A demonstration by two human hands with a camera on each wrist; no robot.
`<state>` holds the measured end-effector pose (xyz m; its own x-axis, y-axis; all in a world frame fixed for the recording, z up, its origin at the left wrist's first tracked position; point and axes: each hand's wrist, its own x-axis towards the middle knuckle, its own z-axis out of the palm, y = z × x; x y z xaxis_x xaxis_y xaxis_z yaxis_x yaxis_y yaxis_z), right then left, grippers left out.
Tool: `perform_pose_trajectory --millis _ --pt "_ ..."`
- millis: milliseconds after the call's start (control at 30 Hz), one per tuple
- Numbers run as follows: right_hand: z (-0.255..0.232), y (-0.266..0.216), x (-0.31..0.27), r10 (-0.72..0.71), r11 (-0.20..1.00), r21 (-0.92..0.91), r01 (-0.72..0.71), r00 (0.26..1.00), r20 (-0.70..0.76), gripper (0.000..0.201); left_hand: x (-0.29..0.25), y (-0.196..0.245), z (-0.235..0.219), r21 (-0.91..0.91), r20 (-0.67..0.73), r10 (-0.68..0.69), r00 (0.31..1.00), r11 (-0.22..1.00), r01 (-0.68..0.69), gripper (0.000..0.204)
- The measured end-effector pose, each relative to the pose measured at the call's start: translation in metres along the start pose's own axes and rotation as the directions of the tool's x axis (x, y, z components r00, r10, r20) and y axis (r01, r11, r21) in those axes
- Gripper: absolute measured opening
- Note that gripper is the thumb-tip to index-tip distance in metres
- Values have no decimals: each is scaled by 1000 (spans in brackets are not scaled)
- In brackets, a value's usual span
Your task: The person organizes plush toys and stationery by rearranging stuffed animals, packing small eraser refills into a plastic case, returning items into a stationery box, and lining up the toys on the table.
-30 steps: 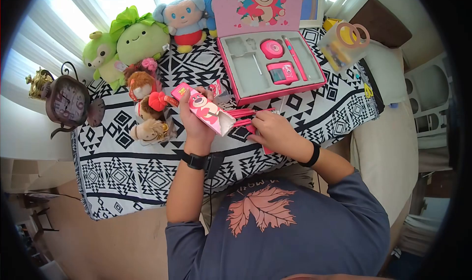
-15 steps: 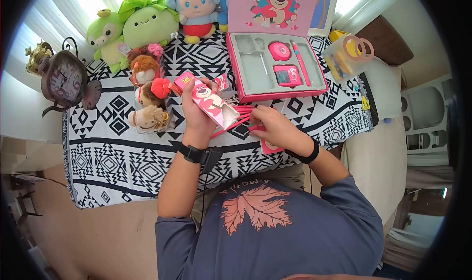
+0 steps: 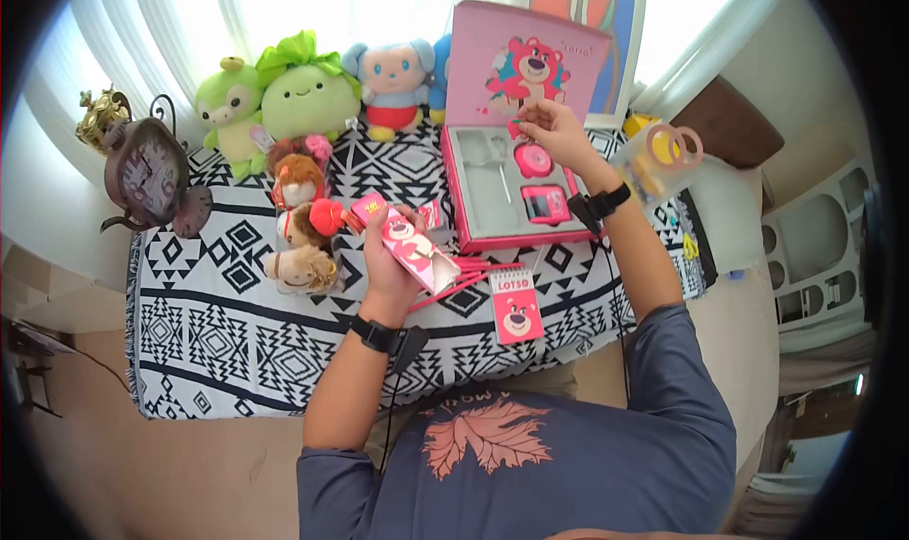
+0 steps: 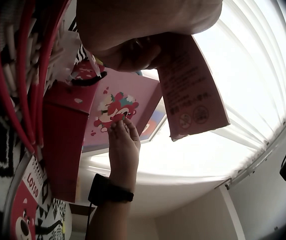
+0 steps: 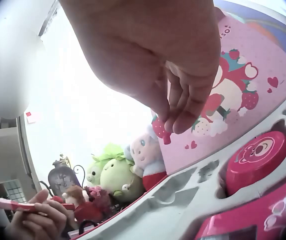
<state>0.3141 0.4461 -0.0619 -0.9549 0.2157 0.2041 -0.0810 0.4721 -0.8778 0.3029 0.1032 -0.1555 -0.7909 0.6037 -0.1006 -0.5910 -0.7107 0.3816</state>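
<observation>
A patterned black-and-white cloth (image 3: 237, 322) covers the table by a bright window. The left hand (image 3: 388, 261) grips the pink sleeve (image 3: 417, 246), its red sticks (image 3: 464, 275) fanning out over the cloth. The right hand (image 3: 554, 133) hovers over the open gift box (image 3: 464, 199), fingertips pinched; whether they hold anything I cannot tell. Best keep the sleeve level so the sticks stay in.

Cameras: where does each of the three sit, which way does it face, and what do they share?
Head: above, facing down at the table; both arms, left hand gripping a pink carton.
Left wrist: under the left hand, facing up to the window; carton, right hand.
Right wrist: below the right hand, facing the gift box.
Shared: gift box lid, all three.
</observation>
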Motion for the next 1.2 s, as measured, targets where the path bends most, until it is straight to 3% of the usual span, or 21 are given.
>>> perform_pose_trajectory --millis 67,133,167,200,267,333,400,433,500,533,600,733,800,833,900,933,1000,1067,1100,1133,1200 --pt "-2 14 20 9 1000 13 -9 1000 -27 16 0 -1 1 11 -11 10 1000 1000 -10 39" --pt "-7 31 31 163 966 -231 -114 965 206 14 0 -1 2 23 -6 21 1000 1000 -21 39" --pt "-2 33 32 112 940 -340 -18 959 259 18 1 -2 1 11 -32 11 999 1000 -11 39" --pt "-1 35 32 104 941 -340 -9 960 262 18 2 -3 -1 -2 -60 -1 998 1000 1 39" --pt "7 21 23 107 847 -531 -1 979 170 26 2 -2 -2 2 -56 8 998 1000 -8 40" --pt "10 18 19 177 838 -544 -50 967 183 32 1 -2 -3 -10 -48 -20 999 1000 19 40" --pt "16 17 9 7 808 -585 79 990 142 29 1 -2 0 -11 -51 -25 998 1000 24 40" --pt "16 21 8 6 809 -582 77 990 140 29 0 -1 -1 -2 -33 -16 999 1000 16 39" --pt "15 30 7 -54 709 -662 243 955 292 26 1 -1 0 14 -18 -5 1000 1000 6 39" --pt "17 25 5 -59 713 -656 245 954 292 26 2 0 1 27 -28 -2 1000 1000 3 38" --pt "20 17 -3 -98 581 -742 335 934 344 27 2 2 2 53 -41 3 999 999 -1 37" --pt "29 30 -8 -85 480 -810 336 937 338 31 6 23 17 144 -89 41 995 989 -28 36" --pt "31 36 -9 -110 399 -845 355 934 341 34 14 38 6 261 27 70 997 962 -74 35" --pt "35 30 -16 -111 411 -840 354 934 339 34 16 44 6 274 23 77 997 958 -80 37" --pt "43 -12 -39 -324 466 -804 369 917 233 35 17 51 -5 337 45 37 998 940 -50 39" --pt "50 -35 -54 -404 599 -684 416 895 191 28 17 53 -14 358 86 0 996 933 -31 38" --pt "63 -61 -85 -341 790 -412 454 884 320 20 9 49 -14 503 93 -20 996 864 -30 40" --pt "81 -81 -115 -248 893 -193 407 801 545 15 7 47 -15 468 107 -4 994 882 -47 41" --pt "92 -83 -126 -204 837 -308 453 780 592 15 5 47 -18 454 95 -20 995 891 -26 41" --pt "103 -71 -136 -265 784 -333 524 767 584 14 5 49 -20 444 89 -34 995 896 -9 40" --pt "117 -68 -146 -212 700 -430 571 740 638 14 7 51 -25 450 56 -9 998 893 -17 39"
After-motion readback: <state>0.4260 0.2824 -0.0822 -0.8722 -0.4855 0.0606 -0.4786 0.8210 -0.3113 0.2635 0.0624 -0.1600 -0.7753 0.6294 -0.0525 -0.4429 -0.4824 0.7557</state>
